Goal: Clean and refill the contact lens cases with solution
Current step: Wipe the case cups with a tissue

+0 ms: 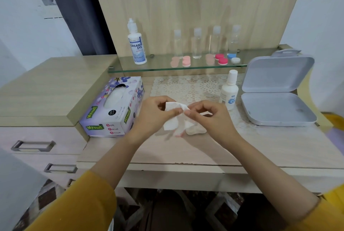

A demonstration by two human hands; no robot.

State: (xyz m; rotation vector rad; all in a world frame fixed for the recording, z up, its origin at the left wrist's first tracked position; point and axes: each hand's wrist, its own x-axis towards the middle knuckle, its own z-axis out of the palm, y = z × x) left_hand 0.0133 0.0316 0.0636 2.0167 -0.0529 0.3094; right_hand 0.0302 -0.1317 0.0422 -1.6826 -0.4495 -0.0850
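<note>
White, soft paper tissue (pixel 171 117), limp and nearly weightless, is pinched at its top edge between the fingers of the left hand (pixel 154 114) and right hand (pixel 209 117). The small round plastic contact lens cases (pixel 221 59), likely light, stiff and slippery, sit on the glass shelf (pixel 158 67) at twelve o'clock, best gripped around their rims. The pale wooden desk (pixel 186 150) looks smooth, a floral tissue box (pixel 111 108) at nine o'clock.

white tissue (pixel 170 117) up front, purple flowered tissue box (pixel 111 108) with green labels, cream lace mat (pixel 188 85), pale pink case (pixel 186 61), hot pink case (pixel 222 61), blue-and-white case (pixel 231 56), pale grey box (pixel 277 108), mustard sleeves (pixel 83 202), wood-grain panel (pixel 186 3).
</note>
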